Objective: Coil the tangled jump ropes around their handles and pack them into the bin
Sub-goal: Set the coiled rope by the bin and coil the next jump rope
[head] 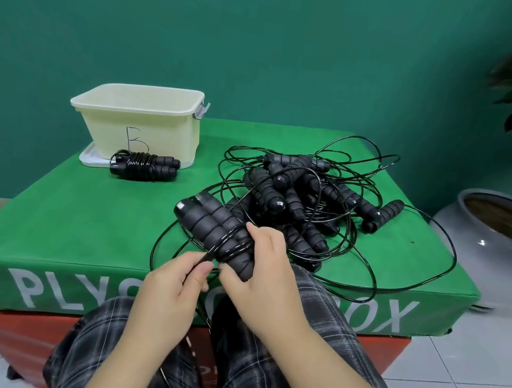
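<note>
My right hand (pixel 263 271) grips a pair of black foam jump-rope handles (pixel 209 223) held together above the near edge of the green box; a few turns of black cord circle them. My left hand (pixel 176 278) pinches that cord just left of the handles. A tangled pile of jump ropes (pixel 308 196) with several black handles lies on the box's right half. One coiled rope bundle (pixel 144 165) lies in front of the cream bin (pixel 138 127), which stands at the back left on its white lid.
The green cloth-covered box (pixel 75 214) sits on an orange box (pixel 4 331). Loose cord loops hang over the front edge toward my plaid-trousered legs. A potted plant in a grey pot (pixel 495 234) stands on the tiled floor at right.
</note>
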